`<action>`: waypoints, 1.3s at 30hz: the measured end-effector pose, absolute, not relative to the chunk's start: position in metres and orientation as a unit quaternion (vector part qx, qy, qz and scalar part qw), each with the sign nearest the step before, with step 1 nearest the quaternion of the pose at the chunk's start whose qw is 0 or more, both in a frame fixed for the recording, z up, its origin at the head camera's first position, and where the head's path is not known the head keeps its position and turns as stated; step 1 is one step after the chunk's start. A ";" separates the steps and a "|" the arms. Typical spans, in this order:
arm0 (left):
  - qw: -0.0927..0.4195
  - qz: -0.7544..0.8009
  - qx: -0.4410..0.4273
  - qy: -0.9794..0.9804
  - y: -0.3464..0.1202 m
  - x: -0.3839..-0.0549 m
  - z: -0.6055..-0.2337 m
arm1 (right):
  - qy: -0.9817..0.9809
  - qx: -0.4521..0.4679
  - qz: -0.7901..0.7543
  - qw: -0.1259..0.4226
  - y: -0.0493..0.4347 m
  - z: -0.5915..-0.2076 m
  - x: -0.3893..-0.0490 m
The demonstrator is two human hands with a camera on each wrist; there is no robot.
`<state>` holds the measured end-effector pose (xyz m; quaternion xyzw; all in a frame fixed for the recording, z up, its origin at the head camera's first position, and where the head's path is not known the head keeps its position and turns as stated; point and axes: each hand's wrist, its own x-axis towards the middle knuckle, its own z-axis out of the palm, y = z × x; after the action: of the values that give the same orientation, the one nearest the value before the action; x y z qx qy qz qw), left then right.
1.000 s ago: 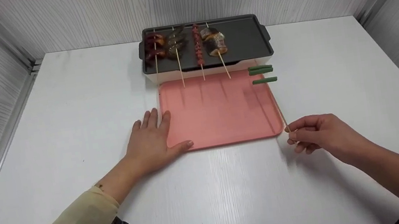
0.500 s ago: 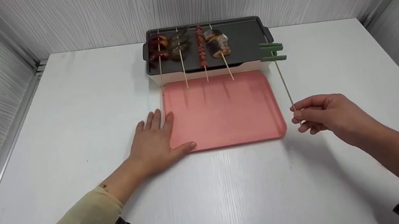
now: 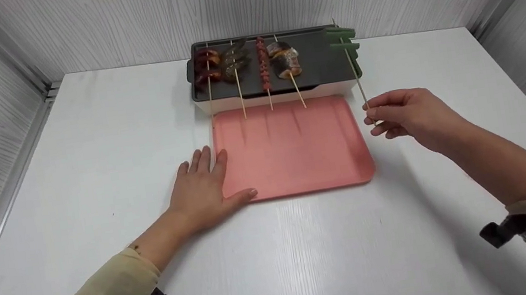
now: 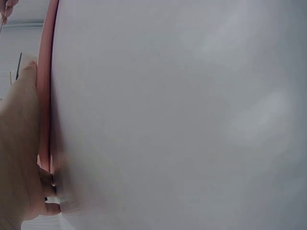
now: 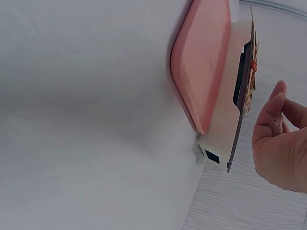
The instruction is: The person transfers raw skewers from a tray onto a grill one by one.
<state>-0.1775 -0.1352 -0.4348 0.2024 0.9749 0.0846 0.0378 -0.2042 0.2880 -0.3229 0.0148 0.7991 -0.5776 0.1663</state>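
Note:
My right hand [image 3: 410,114] pinches the lower end of a wooden skewer threaded with green bean pieces [image 3: 343,39]. The green pieces overlap the right end of the black grill plate [image 3: 318,72] in the head view. In the right wrist view the same hand [image 5: 283,139] shows thumb and fingertips together beside the grill. My left hand [image 3: 200,192] lies spread at the left front corner of the pink tray [image 3: 289,154], thumb over its front rim. The left wrist view shows that hand [image 4: 21,143] along the tray's edge.
On the grill lie a dark red skewer [image 3: 207,65], a dark green-brown skewer [image 3: 233,64], a thin red skewer [image 3: 264,65] and a fish-chunk skewer [image 3: 286,62]. Their sticks overhang the tray's back edge. Patterned wall panels [image 3: 122,23] enclose the white table [image 3: 280,268].
My right hand has moved forward with the green bean skewer, from over the tray's right edge out to the right, then over the grill's right end. The left hand stays in place.

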 end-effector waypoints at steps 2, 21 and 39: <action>0.039 0.086 0.201 0.975 -0.136 -0.178 -0.435 | 0.799 0.021 -0.579 0.162 0.284 -0.323 -0.212; 0.041 0.086 0.198 0.976 -0.138 -0.180 -0.436 | 0.787 0.058 -0.595 0.149 0.253 -0.342 -0.269; 0.040 0.088 0.200 0.975 -0.136 -0.180 -0.434 | 0.790 0.090 -0.585 0.160 0.243 -0.352 -0.284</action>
<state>-0.1796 -0.1359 -0.4337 0.1997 0.9751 0.0878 0.0398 -0.2839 0.2429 -0.3519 0.0898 0.7902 -0.5847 0.1600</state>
